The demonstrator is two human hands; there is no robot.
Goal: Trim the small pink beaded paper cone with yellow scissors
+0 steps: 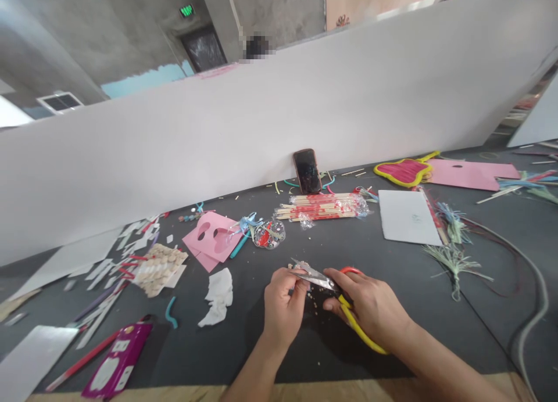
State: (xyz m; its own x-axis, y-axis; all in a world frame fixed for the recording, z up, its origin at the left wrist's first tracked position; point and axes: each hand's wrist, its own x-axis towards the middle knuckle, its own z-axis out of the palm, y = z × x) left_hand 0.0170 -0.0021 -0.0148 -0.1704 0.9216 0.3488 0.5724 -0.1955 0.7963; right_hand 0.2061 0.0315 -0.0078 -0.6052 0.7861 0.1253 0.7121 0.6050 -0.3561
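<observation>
My right hand [372, 303] grips a pair of scissors [361, 334] with yellow and red handles. Their metal blades point left and are parted, reaching to the fingertips of my left hand [283, 306]. That hand is closed in a pinch at the blades; what sits between its fingers is too small and too hidden to name. Small pale bits [315, 305] lie scattered on the dark table under the blades. A clear plastic piece or bag shows partly behind the blades. To the left of my left hand is a crumpled white tissue [218, 296].
A phone [307, 171] leans against the white partition [244, 129]. Before it lies a bundle of wrapped sticks [322, 207]. Pink card masks [213, 236], a purple box [117, 358] and paper strips lie left; a white card [408, 217], tassels and a grey cable [540, 286] lie right.
</observation>
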